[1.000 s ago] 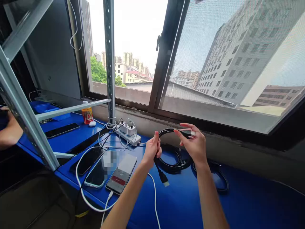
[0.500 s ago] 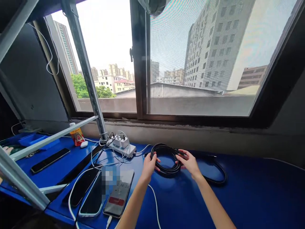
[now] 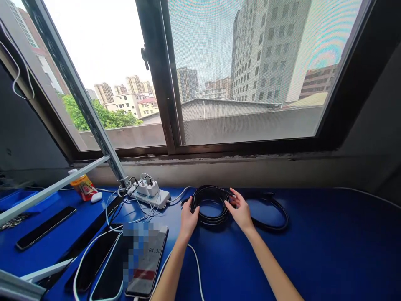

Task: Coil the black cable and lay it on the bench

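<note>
A black cable (image 3: 210,221) lies wound in a round coil on the blue tabletop. My left hand (image 3: 189,218) grips the coil's left side between thumb and fingers. On the opposite side, my right hand (image 3: 240,212) pinches the cable close to a connector end (image 3: 232,195); its fingertips are partly hidden by the coil. A loose length of black cable (image 3: 286,217) curves off to the right of the coil, with a metal-tipped plug (image 3: 272,194) at its far end.
Left of my arms, several phones rest on the table, one with a lit screen (image 3: 147,263). A white power strip (image 3: 161,200) with chargers and tangled white cables stands behind them. A metal shelf post (image 3: 90,108) rises at left. An orange pouch (image 3: 83,186) stands beyond it.
The view has shifted, so the scene sits further left. The coil looks lower and flatter on the table, and both hands have shifted their hold at its sides.
</note>
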Tool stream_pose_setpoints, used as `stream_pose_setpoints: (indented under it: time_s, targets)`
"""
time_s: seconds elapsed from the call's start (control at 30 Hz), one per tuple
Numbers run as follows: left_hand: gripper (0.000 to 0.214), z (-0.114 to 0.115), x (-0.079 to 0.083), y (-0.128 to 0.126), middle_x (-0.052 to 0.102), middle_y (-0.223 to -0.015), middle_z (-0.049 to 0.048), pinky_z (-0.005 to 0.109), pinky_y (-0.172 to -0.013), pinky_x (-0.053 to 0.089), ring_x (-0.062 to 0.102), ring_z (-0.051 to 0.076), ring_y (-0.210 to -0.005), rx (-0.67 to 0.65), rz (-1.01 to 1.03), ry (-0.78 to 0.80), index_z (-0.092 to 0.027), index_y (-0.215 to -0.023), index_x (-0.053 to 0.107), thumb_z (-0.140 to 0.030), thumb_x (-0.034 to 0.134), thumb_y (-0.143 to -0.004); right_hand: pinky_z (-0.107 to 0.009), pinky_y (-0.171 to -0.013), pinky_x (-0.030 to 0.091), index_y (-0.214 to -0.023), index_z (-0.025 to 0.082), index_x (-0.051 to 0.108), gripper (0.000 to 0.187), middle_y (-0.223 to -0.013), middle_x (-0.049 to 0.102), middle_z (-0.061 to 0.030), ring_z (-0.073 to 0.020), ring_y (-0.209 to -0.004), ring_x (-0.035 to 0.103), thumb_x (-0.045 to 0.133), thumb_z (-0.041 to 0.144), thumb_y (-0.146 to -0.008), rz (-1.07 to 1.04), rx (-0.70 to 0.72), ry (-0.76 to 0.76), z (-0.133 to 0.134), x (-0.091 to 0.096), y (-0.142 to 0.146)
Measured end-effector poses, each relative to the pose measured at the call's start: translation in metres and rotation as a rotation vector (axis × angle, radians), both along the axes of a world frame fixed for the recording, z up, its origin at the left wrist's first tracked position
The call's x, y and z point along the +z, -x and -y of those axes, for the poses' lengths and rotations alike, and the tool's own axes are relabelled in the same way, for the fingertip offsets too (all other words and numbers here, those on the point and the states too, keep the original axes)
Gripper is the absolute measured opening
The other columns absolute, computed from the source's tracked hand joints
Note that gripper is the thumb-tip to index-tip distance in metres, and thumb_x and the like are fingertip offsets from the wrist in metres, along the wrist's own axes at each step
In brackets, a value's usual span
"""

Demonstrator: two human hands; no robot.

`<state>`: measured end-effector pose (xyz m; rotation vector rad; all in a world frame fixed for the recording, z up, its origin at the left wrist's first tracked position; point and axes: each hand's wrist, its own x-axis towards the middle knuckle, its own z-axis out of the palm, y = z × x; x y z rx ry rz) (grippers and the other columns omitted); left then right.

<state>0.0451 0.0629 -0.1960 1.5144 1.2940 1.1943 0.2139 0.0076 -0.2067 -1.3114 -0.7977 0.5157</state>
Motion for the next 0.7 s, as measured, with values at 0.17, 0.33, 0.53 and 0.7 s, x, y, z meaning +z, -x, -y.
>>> stream_pose_setpoints:
  time_s: [0.17, 0.33, 0.53, 0.7]
  targets:
    - [0.039, 0.003, -0.002, 0.002, 0.066, -0.105, 0.0132, 0.040, -0.092, 0.049, 0.063, 0.027, -0.100, -0.013, -0.067, -0.078, -0.013, -0.109, 0.066, -0.017, 0.063, -0.070, -0.032, -0.069, 0.054, -0.115, 0.014, 0.059, 0.037, -0.089, 0.065, -0.0036, -0.0176, -0.081, 0.064, 0.069, 0.025, -0.080, 0.149, -0.002, 0.085, 0.002, 0.000, -0.003]
    - [0.045, 0.006, 0.005, 0.006, 0.063, -0.106, 0.0096, 0.043, -0.100, 0.043, 0.059, 0.026, -0.106, 0.011, -0.103, -0.204, -0.018, -0.115, 0.064, -0.015, 0.058, -0.070, -0.034, -0.074, 0.053, -0.111, 0.014, 0.060, 0.026, -0.091, 0.063, -0.0030, -0.0165, -0.082, 0.062, 0.065, 0.024, -0.087, 0.288, 0.026, 0.175, 0.002, 0.000, -0.005]
    - [0.032, 0.005, 0.011, 0.012, 0.062, -0.102, 0.0098, 0.043, -0.099, 0.043, 0.058, 0.026, -0.106, 0.074, -0.090, -0.240, -0.019, -0.103, 0.068, -0.020, 0.058, -0.072, -0.034, -0.073, 0.054, -0.114, 0.015, 0.059, 0.029, -0.098, 0.062, -0.0047, -0.0163, -0.083, 0.062, 0.063, 0.027, -0.088, 0.397, 0.031, 0.217, 0.007, 0.002, -0.005]
    - [0.034, 0.013, 0.021, 0.014, 0.062, -0.105, 0.0106, 0.038, -0.083, 0.052, 0.062, 0.023, -0.092, 0.091, -0.028, -0.221, -0.018, -0.104, 0.067, -0.034, 0.052, -0.078, -0.032, -0.070, 0.054, -0.115, 0.016, 0.057, 0.030, -0.103, 0.060, -0.0059, -0.0163, -0.083, 0.061, 0.063, 0.030, -0.088, 0.452, -0.041, 0.202, 0.010, 0.006, -0.005]
